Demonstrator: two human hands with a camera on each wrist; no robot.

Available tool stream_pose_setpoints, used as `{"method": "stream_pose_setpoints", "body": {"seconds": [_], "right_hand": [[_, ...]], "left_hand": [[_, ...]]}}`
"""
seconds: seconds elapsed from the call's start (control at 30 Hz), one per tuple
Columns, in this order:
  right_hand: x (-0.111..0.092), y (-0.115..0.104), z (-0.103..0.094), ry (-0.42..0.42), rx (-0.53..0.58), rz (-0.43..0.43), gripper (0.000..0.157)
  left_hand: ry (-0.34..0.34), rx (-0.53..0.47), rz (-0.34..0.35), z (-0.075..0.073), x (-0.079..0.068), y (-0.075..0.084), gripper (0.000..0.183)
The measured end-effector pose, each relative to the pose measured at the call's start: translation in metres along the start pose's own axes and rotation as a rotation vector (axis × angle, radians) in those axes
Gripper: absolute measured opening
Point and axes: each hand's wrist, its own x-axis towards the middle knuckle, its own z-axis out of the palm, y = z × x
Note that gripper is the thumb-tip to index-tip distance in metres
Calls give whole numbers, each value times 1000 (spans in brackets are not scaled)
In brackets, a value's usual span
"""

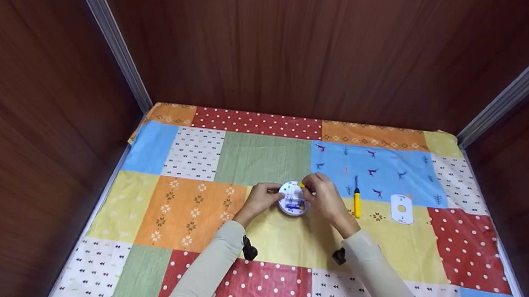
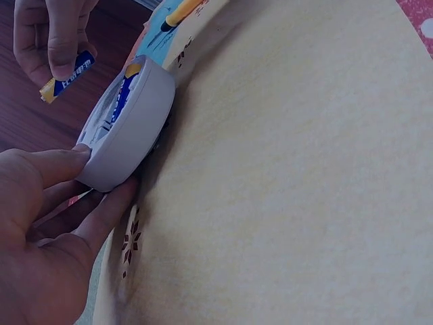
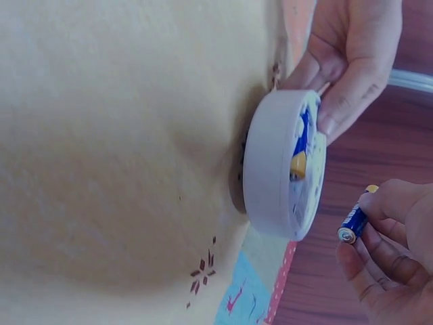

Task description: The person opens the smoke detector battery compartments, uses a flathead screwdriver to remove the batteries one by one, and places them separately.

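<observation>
Fingers [image 2: 111, 210] and thumb of the left hand [image 1: 260, 200] are clamped on the near left edge of a round white case [image 2: 139, 122], the thumb over the rim and the other fingers lower down against its side. A pale sleeve [image 1: 211, 253] covers that arm, with a small black camera [image 1: 249, 249] at the wrist.

The case sits near the middle of the patchwork tablecloth [image 1: 279, 241], over a yellow patch, its inner side facing up; whether its underside touches the cloth is hard to tell. Inside lies a blue battery [image 2: 124, 95] with a gold end.

Just above the far right part of the case, a second battery [image 3: 353, 220], also blue and gold, is apart from it in the air. The right hand [image 1: 326, 202] pinches this one between thumb and fingertips. Another black camera [image 1: 339, 256] shows at that wrist.

Farther right, a screwdriver [image 1: 357, 205] with a yellow handle lies on the cloth, its dark tip pointing away from the person. Beyond it, rightmost, lies a flat white plate [image 1: 401, 217] with a round hole in its middle.
</observation>
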Motion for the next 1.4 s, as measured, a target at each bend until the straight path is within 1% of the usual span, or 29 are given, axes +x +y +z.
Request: {"method": "stream_pose_setpoints", "body": {"seconds": [0.13, 0.3, 0.57, 0.67, 0.8, 0.9, 1.13, 1.3, 1.4], "right_hand": [[2, 3, -5, -2, -5, 24, 10], [6, 7, -12, 9, -17, 31, 13], [13, 16, -22, 94, -46, -25, 10], [16, 19, -27, 99, -41, -8, 11], [20, 24, -32, 106, -45, 27, 12], [23, 27, -36, 115, -55, 34, 11], [29, 36, -39, 112, -72, 41, 12], [33, 42, -41, 115, -88, 62, 12], [35, 44, -42, 109, -91, 75, 12]], "left_hand": [[5, 26, 6, 0, 1, -1, 31], [7, 48, 4, -1, 0, 0, 31], [0, 15, 0, 0, 0, -1, 31], [0, 13, 2, 0, 0, -1, 31], [3, 27, 24, 0, 0, -2, 31], [4, 30, 34, 0, 1, -2, 30], [-8, -10, -1, 0, 0, -1, 31], [-14, -4, -13, 0, 1, -1, 31], [-12, 10, -7, 0, 1, -2, 31]]}}
